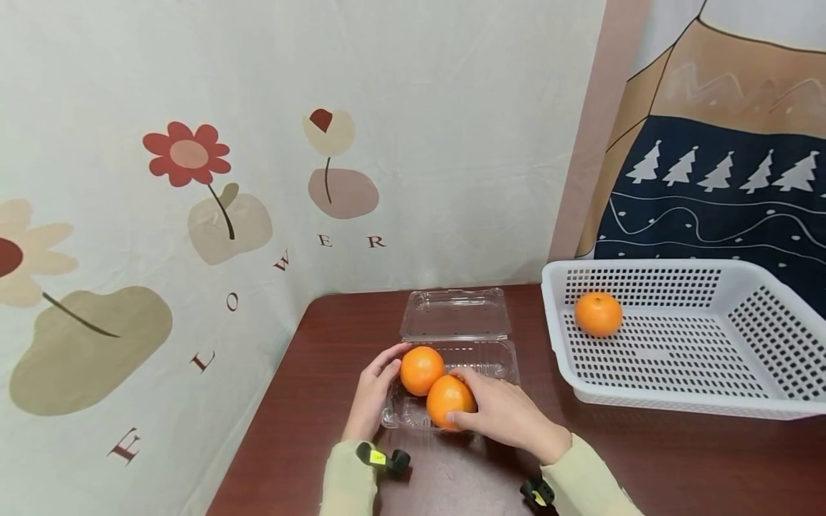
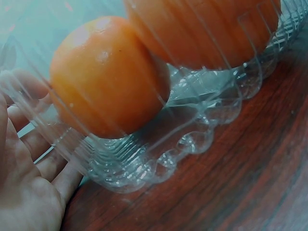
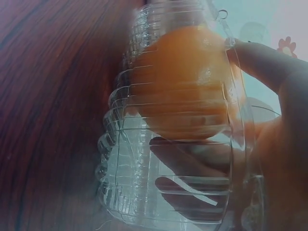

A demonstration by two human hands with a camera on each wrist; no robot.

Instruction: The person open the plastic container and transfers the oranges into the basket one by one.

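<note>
Two oranges sit side by side in the lower half of a clear plastic clamshell box (image 1: 413, 413) on the table. My right hand (image 1: 506, 412) grips the nearer orange (image 1: 448, 401), its thumb on the near side. Through the box wall, the right wrist view shows this orange (image 3: 185, 86) and fingers (image 3: 192, 161) reaching inside. Along the box's left side lies my left hand (image 1: 374, 390), close to the second orange (image 1: 422, 370). In the left wrist view its fingers (image 2: 48, 166) rest loosely extended outside the clear wall, next to that orange (image 2: 108, 79).
The box's clear lid (image 1: 456, 313) lies folded back toward the wall. To the right stands a white perforated basket (image 1: 652, 399) with one orange (image 1: 599, 314) in its left part. A printed cloth (image 1: 452, 143) hangs behind the dark red wooden table (image 1: 284, 437).
</note>
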